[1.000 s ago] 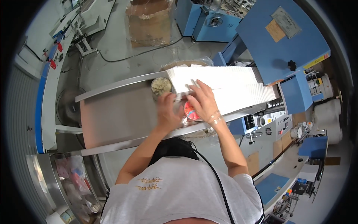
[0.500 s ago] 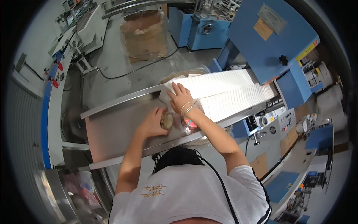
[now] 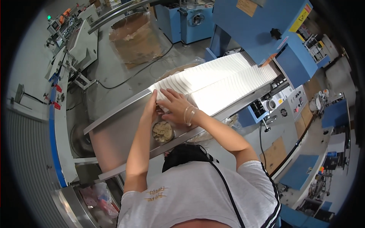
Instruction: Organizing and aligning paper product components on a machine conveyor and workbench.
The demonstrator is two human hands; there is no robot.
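Note:
Two long rows of thin white sheets, like folded tissue or paper (image 3: 228,81), stand side by side on a metal chute (image 3: 118,136). My left hand (image 3: 150,109) is at the near-left end of the far row, its fingers stretched up along that end and its thumb side partly hidden. My right hand (image 3: 174,107), with pale bracelets at the wrist, lies against the same end with its fingers spread. Just below both hands, a round tub (image 3: 163,132) holding a lumpy beige mass rests on the chute. Something small and reddish between the hands is mostly hidden.
A blue machine (image 3: 262,30) rises at the chute's right end. The chute has raised metal side rails (image 3: 118,110). Beyond it are a plastic-lined cardboard box (image 3: 137,41) and a black cable (image 3: 125,81) on the floor. Bagged items (image 3: 100,197) lie at lower left.
My left hand has left the round tub and moved up to the end of the white sheets. My right hand has shifted slightly left and down beside it. The view has turned somewhat.

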